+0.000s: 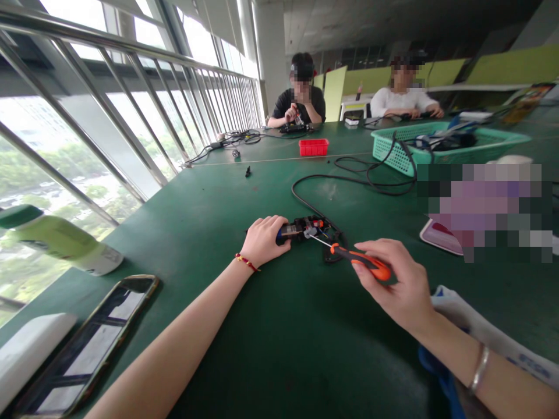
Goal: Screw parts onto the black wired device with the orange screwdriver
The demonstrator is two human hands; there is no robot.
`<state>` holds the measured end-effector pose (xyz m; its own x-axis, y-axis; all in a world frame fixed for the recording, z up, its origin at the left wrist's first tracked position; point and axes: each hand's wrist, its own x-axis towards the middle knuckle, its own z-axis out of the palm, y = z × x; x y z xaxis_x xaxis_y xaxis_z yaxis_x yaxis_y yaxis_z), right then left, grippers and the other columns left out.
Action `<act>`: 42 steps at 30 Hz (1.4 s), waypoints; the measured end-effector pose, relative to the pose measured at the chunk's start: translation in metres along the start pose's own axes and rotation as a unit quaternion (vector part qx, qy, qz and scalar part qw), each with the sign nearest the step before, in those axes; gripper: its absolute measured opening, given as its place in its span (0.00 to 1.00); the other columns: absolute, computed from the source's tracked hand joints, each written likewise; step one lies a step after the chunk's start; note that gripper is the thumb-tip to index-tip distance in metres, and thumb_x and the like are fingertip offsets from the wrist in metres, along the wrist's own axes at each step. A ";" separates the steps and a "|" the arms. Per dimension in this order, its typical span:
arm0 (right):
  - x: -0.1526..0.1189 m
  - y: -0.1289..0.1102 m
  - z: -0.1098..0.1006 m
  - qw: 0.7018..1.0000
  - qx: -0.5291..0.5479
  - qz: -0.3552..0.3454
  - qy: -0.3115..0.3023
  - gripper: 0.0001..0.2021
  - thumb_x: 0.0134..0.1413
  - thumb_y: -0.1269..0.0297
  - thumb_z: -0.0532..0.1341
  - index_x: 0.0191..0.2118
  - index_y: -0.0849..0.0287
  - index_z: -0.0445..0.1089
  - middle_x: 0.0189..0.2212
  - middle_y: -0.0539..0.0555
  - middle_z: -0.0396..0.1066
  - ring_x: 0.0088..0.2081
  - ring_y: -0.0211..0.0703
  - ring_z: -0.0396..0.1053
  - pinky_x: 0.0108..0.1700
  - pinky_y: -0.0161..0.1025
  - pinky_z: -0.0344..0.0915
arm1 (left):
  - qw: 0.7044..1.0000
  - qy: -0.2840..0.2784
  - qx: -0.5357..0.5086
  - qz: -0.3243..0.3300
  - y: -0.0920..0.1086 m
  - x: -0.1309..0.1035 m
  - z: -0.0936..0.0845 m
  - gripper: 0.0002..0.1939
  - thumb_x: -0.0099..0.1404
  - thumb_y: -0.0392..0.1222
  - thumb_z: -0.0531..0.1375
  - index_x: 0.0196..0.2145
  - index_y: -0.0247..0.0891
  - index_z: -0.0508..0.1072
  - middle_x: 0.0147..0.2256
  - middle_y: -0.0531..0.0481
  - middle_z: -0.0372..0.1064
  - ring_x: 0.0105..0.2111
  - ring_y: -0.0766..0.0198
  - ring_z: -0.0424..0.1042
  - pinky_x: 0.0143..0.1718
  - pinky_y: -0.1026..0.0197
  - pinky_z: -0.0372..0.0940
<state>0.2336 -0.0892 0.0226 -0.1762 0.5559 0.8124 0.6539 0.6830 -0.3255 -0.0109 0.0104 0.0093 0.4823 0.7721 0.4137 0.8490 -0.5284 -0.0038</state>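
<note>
My left hand (265,240) is wrapped over the body of a dark corded power tool (294,232) that lies on the green table (244,326). At its right end the housing is open, showing wires and small red and grey parts. An orange and black screwdriver (361,260) is in my right hand (404,282), gripped by the handle between thumb and fingers. Its shaft points left, with the tip at the exposed parts; whether it sits on a screw is too small to tell. A black cable (301,201) curves away from the tool.
A green basket (393,156) with tools and cables stands at back right. A red tray (313,148) and small black piece (248,171) lie farther off. At left are a phone (96,343) and bottle (61,238); cloth (471,320) lies right. Two people sit opposite.
</note>
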 end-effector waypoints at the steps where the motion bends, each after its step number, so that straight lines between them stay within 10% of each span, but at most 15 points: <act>1: -0.001 0.001 0.001 1.000 0.005 0.006 0.012 0.13 0.49 0.69 0.61 0.43 0.56 0.64 0.34 0.53 0.69 0.34 0.43 0.68 0.36 0.42 0.67 | 1.000 0.001 0.000 0.001 0.000 0.000 0.000 0.15 0.55 0.45 0.56 0.40 0.39 0.66 0.37 0.49 0.70 0.37 0.58 0.69 0.39 0.57 0.60; 19: -0.004 0.003 0.002 0.999 0.028 -0.015 0.040 0.19 0.48 0.71 0.61 0.48 0.57 0.61 0.38 0.56 0.67 0.40 0.47 0.68 0.40 0.44 0.68 | 1.000 0.005 0.002 0.004 0.000 0.000 0.001 0.15 0.55 0.45 0.56 0.41 0.39 0.66 0.36 0.49 0.70 0.36 0.58 0.69 0.39 0.57 0.60; 25: 0.001 0.000 -0.002 0.999 -0.004 0.006 -0.033 0.04 0.54 0.66 0.57 0.37 0.55 0.65 0.27 0.50 0.70 0.30 0.40 0.68 0.35 0.41 0.66 | 1.000 0.006 0.001 0.006 0.000 0.000 0.001 0.15 0.55 0.45 0.56 0.40 0.38 0.66 0.36 0.49 0.70 0.36 0.58 0.69 0.39 0.57 0.61; 34: -0.005 0.003 0.003 0.998 0.037 -0.005 0.053 0.21 0.47 0.70 0.61 0.50 0.57 0.60 0.39 0.56 0.67 0.40 0.46 0.69 0.40 0.45 0.68 | 1.000 0.006 0.000 0.006 0.001 0.001 -0.001 0.15 0.55 0.45 0.56 0.40 0.39 0.66 0.36 0.49 0.70 0.36 0.59 0.69 0.38 0.57 0.61; 42: -0.002 0.001 -0.001 0.999 -0.016 0.028 -0.011 0.09 0.53 0.66 0.58 0.41 0.56 0.65 0.27 0.51 0.69 0.28 0.40 0.67 0.32 0.40 0.65 | 1.000 0.003 0.002 0.004 0.000 0.000 0.000 0.15 0.55 0.45 0.56 0.40 0.39 0.66 0.36 0.49 0.70 0.36 0.58 0.69 0.39 0.57 0.61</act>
<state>0.2354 -0.0894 0.0212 -0.1550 0.6040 0.7818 0.6859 0.6353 -0.3548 -0.0107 0.0103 0.0097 0.4884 0.7655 0.4188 0.8456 -0.5337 -0.0106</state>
